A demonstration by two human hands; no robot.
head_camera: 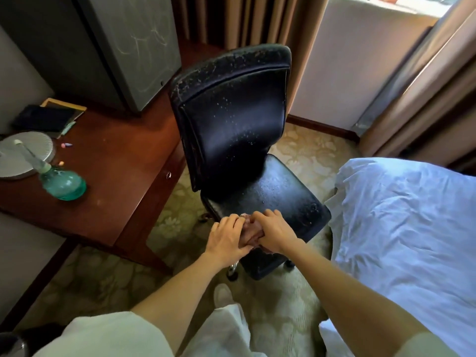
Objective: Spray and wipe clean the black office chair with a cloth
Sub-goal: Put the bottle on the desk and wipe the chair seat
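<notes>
Left hand (pixel 228 237): lay over the near-left side of a bunched cloth (pixel 251 231), fingers bent onto it and thumb tucked under its near edge, gripping it.

Right hand (pixel 275 233): met the left from the other side, fingers curled round the same cloth. Both hands pressed the wad against the front edge of the seat.

Cloth: pinkish, crumpled small, mostly hidden between the two hands. Whether it was damp could not be told.

Chair (pixel 231 119): black, padded, on castors, standing on the carpet (pixel 296 145) between bench and bed. Its backrest was speckled with pale droplets, thickest along the top edge, and more specks showed across the seat.

Spray bottle (pixel 63 185): teal, set down on the bench (pixel 116 163) to the left, well apart from both hands.

Other bench items: a round grey disc (pixel 23 158) beside the bottle and a dark folder (pixel 43 118) behind it.

Bed (pixel 412 228): pale rumpled sheet, just right of the chair.

Curtain (pixel 425 112): tan, hanging beyond the bed.

Progress, as judged: spraying appeared done, since the bottle was parked and the chair wet all over. Wiping looked to be at its start, at the seat's front edge. The rest of the seat and the whole backrest, droplets intact, were left to wipe.
</notes>
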